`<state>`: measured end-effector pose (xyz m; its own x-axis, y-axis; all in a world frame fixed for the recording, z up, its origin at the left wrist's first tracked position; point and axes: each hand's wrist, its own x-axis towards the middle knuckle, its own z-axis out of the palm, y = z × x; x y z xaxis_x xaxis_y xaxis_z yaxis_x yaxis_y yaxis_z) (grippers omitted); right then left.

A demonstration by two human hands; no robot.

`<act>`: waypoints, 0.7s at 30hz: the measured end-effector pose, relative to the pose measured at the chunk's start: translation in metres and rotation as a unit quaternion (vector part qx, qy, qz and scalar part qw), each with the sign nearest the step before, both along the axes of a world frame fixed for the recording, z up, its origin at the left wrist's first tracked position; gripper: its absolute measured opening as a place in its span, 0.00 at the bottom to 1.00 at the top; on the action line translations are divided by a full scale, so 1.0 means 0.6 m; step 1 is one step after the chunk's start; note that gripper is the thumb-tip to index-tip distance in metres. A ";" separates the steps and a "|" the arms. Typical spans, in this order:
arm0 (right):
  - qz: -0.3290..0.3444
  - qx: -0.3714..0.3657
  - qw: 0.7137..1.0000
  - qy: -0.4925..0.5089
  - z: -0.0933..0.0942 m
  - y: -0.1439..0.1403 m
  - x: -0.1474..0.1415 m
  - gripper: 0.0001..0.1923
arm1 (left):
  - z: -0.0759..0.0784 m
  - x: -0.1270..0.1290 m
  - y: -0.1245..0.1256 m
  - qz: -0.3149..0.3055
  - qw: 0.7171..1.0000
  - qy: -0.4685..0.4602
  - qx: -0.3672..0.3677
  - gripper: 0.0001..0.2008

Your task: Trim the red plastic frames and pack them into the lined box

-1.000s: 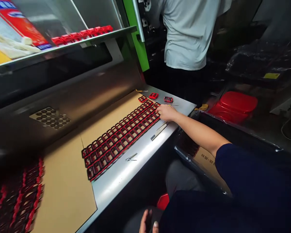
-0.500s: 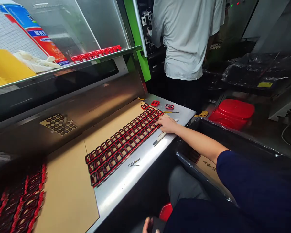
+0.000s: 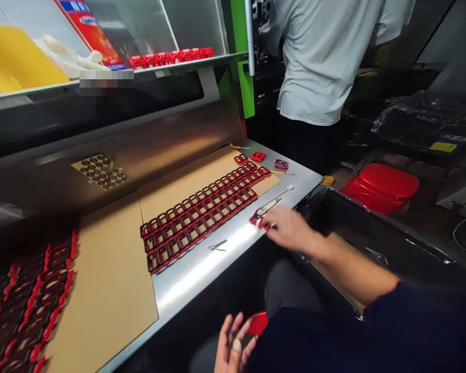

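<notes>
Right hand (image 3: 289, 228) pinching red-black frame (image 3: 257, 219), blurred; grip rim lightly, clear of metal bench (image 3: 194, 269). Left hand (image 3: 235, 344) fingers spread.

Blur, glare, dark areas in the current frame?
Head view: right hand motion-blurred, as is the small red-and-black piece at its fingertips; head view: white glare on silver metal tabletop; head view: lower-left red-and-black frames dim, smeared.

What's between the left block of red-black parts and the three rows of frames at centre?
Brown cardboard; no loose item shows on that stretch, from the left block to the three rows. Seen in the head view.
</notes>
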<state>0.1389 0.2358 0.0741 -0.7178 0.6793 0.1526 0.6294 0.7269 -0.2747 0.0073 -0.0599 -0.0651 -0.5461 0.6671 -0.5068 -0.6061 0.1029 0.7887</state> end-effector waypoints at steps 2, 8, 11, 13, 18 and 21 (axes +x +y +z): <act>0.178 -0.006 0.983 0.030 -0.034 -0.110 -0.012 0.09 | 0.044 0.010 0.032 0.008 0.995 -0.081 0.058 0.31; 0.339 -0.108 0.933 0.058 -0.089 -0.259 -0.015 0.17 | 0.110 0.014 0.059 0.032 0.995 -0.097 -0.022 0.18; 0.340 -0.254 0.895 0.140 -0.087 -0.229 -0.006 0.19 | 0.108 0.018 0.025 0.015 0.992 -0.119 -0.045 0.24; 0.280 -0.407 0.848 0.190 -0.089 -0.210 -0.005 0.16 | 0.111 0.023 0.001 -0.017 0.992 -0.115 -0.050 0.30; 0.095 -0.680 0.697 0.210 -0.100 -0.229 -0.016 0.12 | 0.150 0.026 -0.030 -0.218 0.963 0.160 -0.016 0.22; 0.033 -0.741 0.637 0.209 -0.099 -0.254 -0.029 0.14 | 0.175 0.023 -0.031 -0.246 0.911 0.329 -0.020 0.10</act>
<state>0.1215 0.0832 0.0148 -0.8590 0.2707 -0.4345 0.2571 -0.5058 -0.8234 0.0208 -0.0783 0.0399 -0.3793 0.9021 -0.2059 0.1252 0.2705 0.9545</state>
